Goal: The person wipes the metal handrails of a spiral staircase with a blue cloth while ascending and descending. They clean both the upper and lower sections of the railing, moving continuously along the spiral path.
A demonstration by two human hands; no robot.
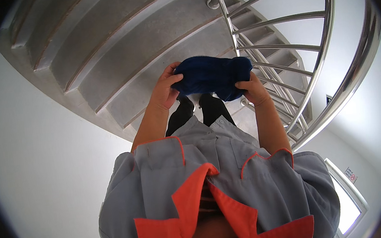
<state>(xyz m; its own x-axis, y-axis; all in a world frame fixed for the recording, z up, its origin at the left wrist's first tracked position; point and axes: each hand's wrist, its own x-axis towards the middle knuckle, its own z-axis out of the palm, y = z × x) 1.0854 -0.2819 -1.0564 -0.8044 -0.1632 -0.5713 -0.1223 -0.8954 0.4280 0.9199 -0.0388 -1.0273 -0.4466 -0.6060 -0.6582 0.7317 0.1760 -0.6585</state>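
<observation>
A dark blue cloth is stretched between my two hands, in front of my body and above my feet. My left hand grips its left end, thumb on top and fingers partly behind the fabric. At the other end, my right hand pinches the lower right part between thumb and fingers. The cloth looks folded or bunched, with a lobe hanging down near the right hand. What kind of cloth item it is, I cannot tell.
Curved grey stairs with brown-edged treads spread ahead and to the left. A stainless steel railing curves along the right, with another flight visible through its bars. A white wall stands at the left, and a bright window is at the lower right.
</observation>
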